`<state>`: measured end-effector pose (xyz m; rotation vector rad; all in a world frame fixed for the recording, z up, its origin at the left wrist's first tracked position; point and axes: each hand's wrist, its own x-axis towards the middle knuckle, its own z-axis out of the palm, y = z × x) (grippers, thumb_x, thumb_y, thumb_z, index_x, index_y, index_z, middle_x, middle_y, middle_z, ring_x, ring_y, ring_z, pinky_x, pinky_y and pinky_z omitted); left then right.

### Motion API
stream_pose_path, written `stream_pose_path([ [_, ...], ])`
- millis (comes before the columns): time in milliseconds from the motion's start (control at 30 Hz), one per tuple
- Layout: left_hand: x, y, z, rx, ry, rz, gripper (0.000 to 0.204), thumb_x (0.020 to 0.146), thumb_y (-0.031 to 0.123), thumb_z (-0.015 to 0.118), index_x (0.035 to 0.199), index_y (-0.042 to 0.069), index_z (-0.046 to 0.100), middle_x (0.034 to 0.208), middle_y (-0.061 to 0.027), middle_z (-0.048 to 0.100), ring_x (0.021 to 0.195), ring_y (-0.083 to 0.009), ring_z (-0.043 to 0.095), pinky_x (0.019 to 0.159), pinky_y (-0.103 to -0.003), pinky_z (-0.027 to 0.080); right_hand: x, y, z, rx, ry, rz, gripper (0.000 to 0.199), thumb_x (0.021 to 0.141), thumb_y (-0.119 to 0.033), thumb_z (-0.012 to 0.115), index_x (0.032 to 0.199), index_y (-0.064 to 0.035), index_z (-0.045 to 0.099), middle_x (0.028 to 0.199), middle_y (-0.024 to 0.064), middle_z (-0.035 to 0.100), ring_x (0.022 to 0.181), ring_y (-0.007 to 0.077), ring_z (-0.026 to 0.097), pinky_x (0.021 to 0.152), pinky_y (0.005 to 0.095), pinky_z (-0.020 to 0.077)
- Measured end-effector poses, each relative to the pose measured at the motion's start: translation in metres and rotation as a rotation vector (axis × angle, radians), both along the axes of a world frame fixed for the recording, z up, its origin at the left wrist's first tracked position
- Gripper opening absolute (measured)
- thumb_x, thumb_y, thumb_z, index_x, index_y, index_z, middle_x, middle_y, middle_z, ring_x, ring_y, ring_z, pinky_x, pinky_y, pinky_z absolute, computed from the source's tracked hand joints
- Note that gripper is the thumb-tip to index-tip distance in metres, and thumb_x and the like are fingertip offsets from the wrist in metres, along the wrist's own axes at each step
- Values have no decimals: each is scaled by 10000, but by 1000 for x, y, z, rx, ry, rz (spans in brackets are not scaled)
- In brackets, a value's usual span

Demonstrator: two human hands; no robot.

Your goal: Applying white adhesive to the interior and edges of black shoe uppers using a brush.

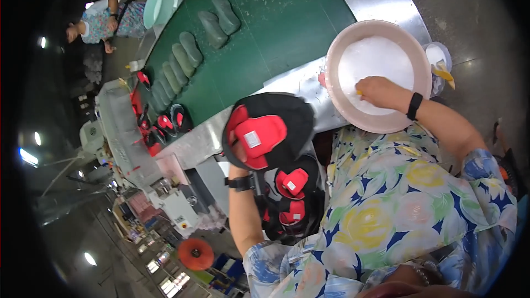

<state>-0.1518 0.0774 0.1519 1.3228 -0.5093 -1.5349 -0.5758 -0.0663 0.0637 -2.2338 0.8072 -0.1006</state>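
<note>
One pink basin (337,96), three red-and-black shoe uppers (259,132), about eight grey lasts (190,49)

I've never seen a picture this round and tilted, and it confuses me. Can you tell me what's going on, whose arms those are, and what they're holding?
The camera sits on a person's head and looks down, so the picture bends at the edges. The arms in the flowery shirt belong to that person. The left hand, mostly hidden, holds up a black and red shoe upper; more of them are stacked below it. The right hand reaches into a pink basin with something white inside and seems to pinch a small yellow thing; I cannot tell what. In front runs a green conveyor belt carrying grey-green shoe-shaped forms. Another person works at the far end.
</note>
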Motion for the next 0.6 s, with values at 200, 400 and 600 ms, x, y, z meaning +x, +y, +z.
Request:
stream_pose_path([
  [200,-14,-39,-34,-207,-335,-449,527,925,157,610,1403,45,421,1398,-111,488,1257,-233,497,1063,-398,414,-44,-48,81,204,-239,-275,169,881,-177,654,900,-23,586,883,137,645,807,294,627,732,376,477],
  [400,-53,-103,-40,-146,-235,-439,496,952,241,574,1391,58,434,1382,-105,495,1253,-228,497,1052,-404,427,-33,-64,125,87,-608,-240,209,889,-214,667,894,-16,601,809,124,650,743,284,638,696,351,481],
  [600,-99,-105,-19,-299,-345,-281,480,962,262,549,1384,60,441,1376,-104,497,1245,-231,502,1050,-405,428,-50,-58,123,-85,-511,-538,276,859,-250,682,801,6,595,739,135,628,676,293,618,633,354,478],
])
